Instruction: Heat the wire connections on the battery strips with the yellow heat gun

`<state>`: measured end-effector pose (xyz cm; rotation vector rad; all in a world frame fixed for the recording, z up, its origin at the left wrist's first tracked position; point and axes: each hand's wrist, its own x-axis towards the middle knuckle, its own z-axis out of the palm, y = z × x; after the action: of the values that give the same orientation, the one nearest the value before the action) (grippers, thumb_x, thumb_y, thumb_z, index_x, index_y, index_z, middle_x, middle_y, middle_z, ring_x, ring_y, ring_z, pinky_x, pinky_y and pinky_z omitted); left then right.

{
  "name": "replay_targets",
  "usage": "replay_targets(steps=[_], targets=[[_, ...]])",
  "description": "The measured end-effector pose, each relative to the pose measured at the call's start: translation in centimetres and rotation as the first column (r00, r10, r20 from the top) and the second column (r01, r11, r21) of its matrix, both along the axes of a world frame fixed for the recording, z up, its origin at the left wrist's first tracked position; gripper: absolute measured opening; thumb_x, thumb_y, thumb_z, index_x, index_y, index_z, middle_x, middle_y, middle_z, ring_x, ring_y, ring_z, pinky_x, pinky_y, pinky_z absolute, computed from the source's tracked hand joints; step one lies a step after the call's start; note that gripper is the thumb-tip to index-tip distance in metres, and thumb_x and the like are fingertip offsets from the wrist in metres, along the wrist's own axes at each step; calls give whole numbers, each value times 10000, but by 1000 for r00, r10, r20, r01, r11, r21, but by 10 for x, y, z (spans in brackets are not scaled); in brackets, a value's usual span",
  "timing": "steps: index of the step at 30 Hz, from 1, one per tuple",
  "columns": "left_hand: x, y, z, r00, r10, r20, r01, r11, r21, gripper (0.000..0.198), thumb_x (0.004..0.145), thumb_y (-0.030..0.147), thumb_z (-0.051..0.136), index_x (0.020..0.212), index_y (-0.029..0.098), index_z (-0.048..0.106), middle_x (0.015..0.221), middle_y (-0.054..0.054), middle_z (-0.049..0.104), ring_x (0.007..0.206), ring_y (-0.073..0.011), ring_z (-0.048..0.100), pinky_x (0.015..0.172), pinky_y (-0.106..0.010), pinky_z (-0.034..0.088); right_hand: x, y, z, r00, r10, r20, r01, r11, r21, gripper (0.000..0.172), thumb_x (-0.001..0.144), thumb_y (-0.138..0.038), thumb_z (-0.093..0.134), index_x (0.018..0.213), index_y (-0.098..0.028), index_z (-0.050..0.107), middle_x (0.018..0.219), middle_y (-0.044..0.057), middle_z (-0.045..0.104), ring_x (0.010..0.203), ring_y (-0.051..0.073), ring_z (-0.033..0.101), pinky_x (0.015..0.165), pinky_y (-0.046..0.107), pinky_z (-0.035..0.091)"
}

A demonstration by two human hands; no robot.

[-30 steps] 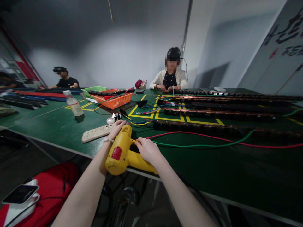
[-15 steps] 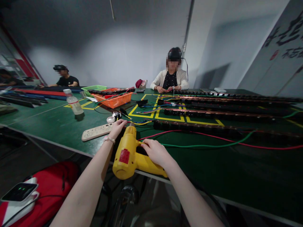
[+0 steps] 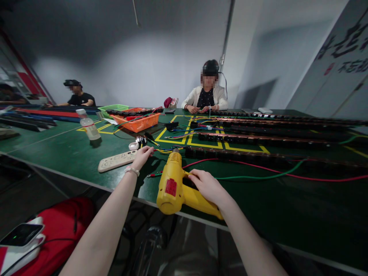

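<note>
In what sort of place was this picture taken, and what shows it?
Probably an assembly workshop: the right hand holds a yellow heat gun, long black strips and coloured wires lie on the green table, and a co-worker sits across it.

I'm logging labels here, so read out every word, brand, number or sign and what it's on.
"不忘", on the right-hand wall; the next character is cut off.
Large characters and red seal, same wall: not clearly legible.
Red label, yellow heat gun: too blurred.
Label on the bottle: too small.
Beige strip's markings: too small.
</note>
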<state>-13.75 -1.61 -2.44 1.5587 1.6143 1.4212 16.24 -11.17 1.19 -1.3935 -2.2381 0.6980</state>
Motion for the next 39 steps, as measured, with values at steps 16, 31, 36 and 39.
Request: replay_targets(steps=[16,31,36,39], targets=[[8,-2,-2,882,21,-471,8,998,58,412,770,490,495,483,199,442,546,7,447,548,-134,419,557,-279,302,29,-11,8,991,-128,27,119,967,226,289,940,-336,363,968,-184,607,990,75,647,955,212,566,827,329,388],[15,19,-14,974,-105,-203,103,994,-24,349,707,273,629,1036,161,601,1068,-84,599,766,-143,567,752,-292,469,25,-59,-15,933,-160,322,-9,885,466,628,723,-693,567,1051,-157,572,948,98,642,856,253,602,729,371,445],[20,27,-17,963,-4,-268,-7,999,-39,345,680,243,656,1017,186,614,1050,-73,607,822,-169,580,768,-292,454,21,-63,-22,912,-226,342,-8,824,567,621,751,-700,538,1020,-142,588,897,108,629,812,250,585,708,378,418],[29,25,-16,935,117,-334,-117,993,19,213,684,240,666,890,201,626,986,-73,615,858,-204,588,767,-304,440,10,-70,-25,896,-275,349,-3,782,624,605,805,-641,517,1068,-99,569,872,109,610,802,248,566,707,377,394]])
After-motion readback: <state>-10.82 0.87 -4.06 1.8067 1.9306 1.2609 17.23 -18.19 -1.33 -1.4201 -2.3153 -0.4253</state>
